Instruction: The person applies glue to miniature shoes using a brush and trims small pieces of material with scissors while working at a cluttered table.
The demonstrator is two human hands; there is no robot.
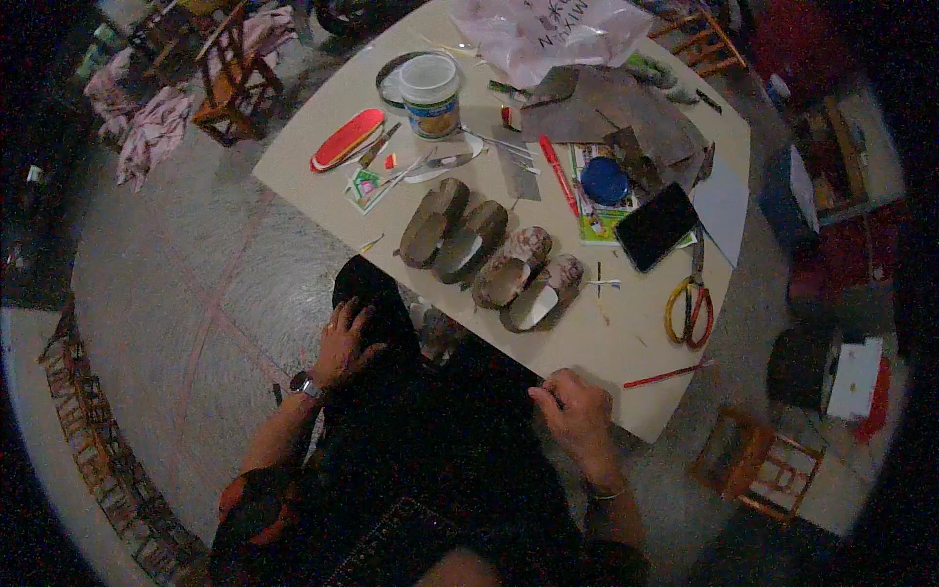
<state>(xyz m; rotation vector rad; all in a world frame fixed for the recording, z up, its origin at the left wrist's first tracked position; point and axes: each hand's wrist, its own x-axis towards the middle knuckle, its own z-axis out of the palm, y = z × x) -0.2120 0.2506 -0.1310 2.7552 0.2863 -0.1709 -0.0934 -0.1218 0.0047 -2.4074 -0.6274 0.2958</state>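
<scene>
My left hand (pixel 347 342) rests with its fingers spread on my dark-clothed knee, off the table's near edge; a watch (pixel 306 384) is on that wrist. My right hand (pixel 577 411) is closed at the table's near edge, thumb and fingers curled together; whatever they may hold is too dark to name. Between and beyond my hands stand a pair of brown clogs (pixel 433 223) and a pair of patterned clogs (pixel 544 293), side by side on the table. Nearest my right hand lies a thin red stick-like tool (pixel 665 375).
Scissors (pixel 691 311), a phone (pixel 656 227), a blue lid (pixel 604 181), a red pen (pixel 558 174), a plastic tub (pixel 429 93), a red insole (pixel 348 139) and a plastic bag (pixel 553 34) lie about the table (pixel 391 210). Wooden chairs (pixel 758 465) stand around.
</scene>
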